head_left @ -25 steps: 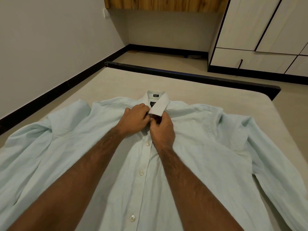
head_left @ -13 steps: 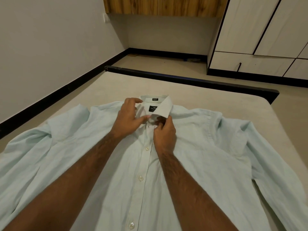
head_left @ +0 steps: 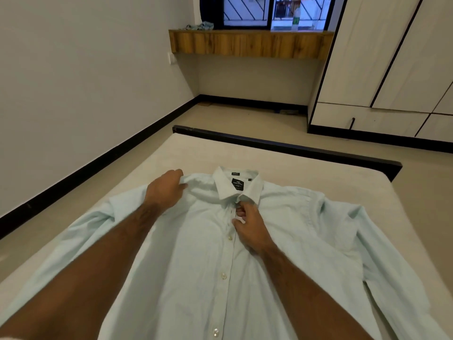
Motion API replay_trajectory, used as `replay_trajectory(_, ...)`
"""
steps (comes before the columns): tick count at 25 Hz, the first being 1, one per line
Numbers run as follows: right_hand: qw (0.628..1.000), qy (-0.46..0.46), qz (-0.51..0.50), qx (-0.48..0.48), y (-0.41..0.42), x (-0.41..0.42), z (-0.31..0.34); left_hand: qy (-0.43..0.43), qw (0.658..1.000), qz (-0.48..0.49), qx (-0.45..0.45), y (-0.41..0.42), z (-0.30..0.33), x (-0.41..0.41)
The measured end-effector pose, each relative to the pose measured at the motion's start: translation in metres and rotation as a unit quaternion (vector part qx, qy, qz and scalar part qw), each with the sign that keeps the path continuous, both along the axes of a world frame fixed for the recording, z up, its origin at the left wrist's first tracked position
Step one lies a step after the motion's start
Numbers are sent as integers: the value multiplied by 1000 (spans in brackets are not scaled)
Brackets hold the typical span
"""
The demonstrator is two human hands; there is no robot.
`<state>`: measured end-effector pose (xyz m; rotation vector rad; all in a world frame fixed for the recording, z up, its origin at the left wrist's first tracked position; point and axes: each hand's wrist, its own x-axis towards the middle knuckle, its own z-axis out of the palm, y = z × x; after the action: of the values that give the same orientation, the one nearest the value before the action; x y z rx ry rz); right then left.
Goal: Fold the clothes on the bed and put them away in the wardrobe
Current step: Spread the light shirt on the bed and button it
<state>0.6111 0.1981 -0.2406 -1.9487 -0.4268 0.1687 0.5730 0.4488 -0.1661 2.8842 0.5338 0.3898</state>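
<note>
The pale mint dress shirt [head_left: 245,278] lay front-up and buttoned on the bed [head_left: 282,163], spread across most of the mattress. Its collar [head_left: 239,186] pointed toward the far edge of the bed, with the dark footboard [head_left: 294,148] beyond it. One sleeve ran off toward the bed's left edge, the other toward the right edge. A dark label [head_left: 237,184] showed inside the collar.

Your right hand [head_left: 248,228] sat on the button placket just below the collar, near the shirt's midline. Its fingers were curled and pinched the fabric at the top of the placket; a white button [head_left: 230,238] lay just beside the hand, on its left. Whether the top button itself was between the fingers could not be told.

Your left hand [head_left: 166,188] was at the shirt's left shoulder, beside the collar and apart from the right hand. The fingers were curled over the shoulder seam and gripped a ridge of cloth, which stood slightly raised under them.

Both forearms were bare and reached in from the near edge of the bed over the shirt's body, the left one angled across the left chest panel, the right one across the right panel. Wrists were low, close to the cloth.

Beyond the bed: the white wardrobe [head_left: 392,57] with dark trim stood at the far right, doors closed. A wooden ledge [head_left: 250,44] ran under a barred window [head_left: 269,11] on the far wall.
</note>
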Motion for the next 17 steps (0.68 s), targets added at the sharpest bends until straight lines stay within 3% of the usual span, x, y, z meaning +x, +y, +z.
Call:
replay_trajectory(3, 999, 25, -34, -17, 7, -13, 13, -60, 997, 1, 50, -5, 20, -17)
replay_trajectory(5, 996, -9, -82, -33, 12, -13, 17, -100, 991, -11, 86, -16, 22, -22)
replay_trajectory(7, 992, -13, -123, -29, 14, -7, 15, -103, 990, -55, 79, -37, 11, -21)
replay_trajectory(9, 990, 1, -137, -38, 16, -2, 11, -41, 994, -102, 7, -61, -9, -10)
replay_trajectory(12, 988, -56, -117, -86, 21, -2, 6, 55, 987, -117, -99, -89, -36, 10)
replay_trajectory(17, 983, -32, -153, -96, 16, 4, 9, -44, 966, -127, -221, -101, -59, 20)
